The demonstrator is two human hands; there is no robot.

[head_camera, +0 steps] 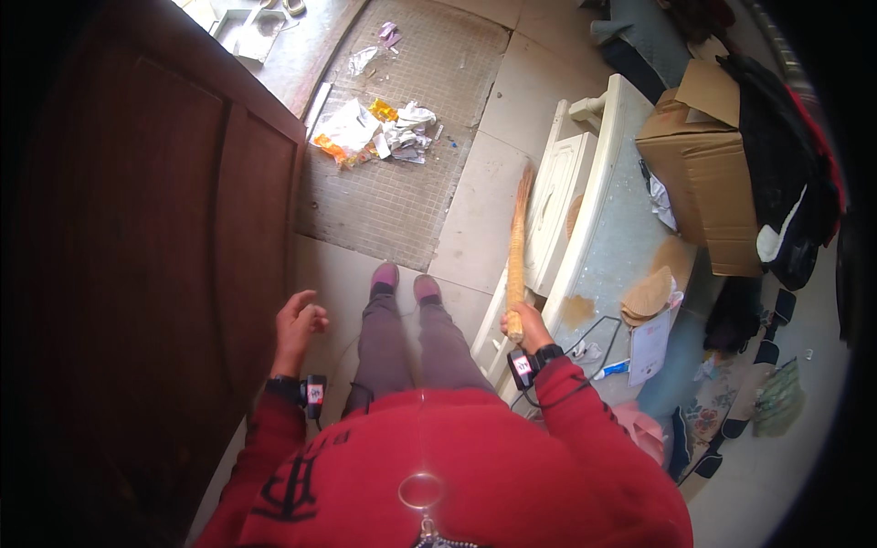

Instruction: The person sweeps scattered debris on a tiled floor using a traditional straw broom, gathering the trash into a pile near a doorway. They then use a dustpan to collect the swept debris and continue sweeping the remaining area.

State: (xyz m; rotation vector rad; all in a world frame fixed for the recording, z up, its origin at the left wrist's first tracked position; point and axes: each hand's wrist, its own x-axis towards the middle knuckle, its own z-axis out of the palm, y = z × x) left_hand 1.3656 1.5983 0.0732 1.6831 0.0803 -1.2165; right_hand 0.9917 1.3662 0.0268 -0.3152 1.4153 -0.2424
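My right hand [529,325] grips the butt end of a tan straw broom [516,253], whose darker brush end points away from me, beside the cream table. My left hand [297,327] hangs near the brown wooden door [257,178], its fingers loosely curled and holding nothing. Past my shoes, a heap of crumpled paper and plastic wrappers [384,130] lies on a grid-patterned floor panel [384,212]. Farther off on that panel lie a clear plastic scrap [362,60] and a purple wrapper [388,34].
To my right stands a cream table [603,226] with a drawer [562,185] pulled out. A cardboard box [699,171], a sheet of paper [649,348] and a blue-and-white tube [612,370] lie on it. Beyond the threshold, a shallow box [250,34] sits at the upper left.
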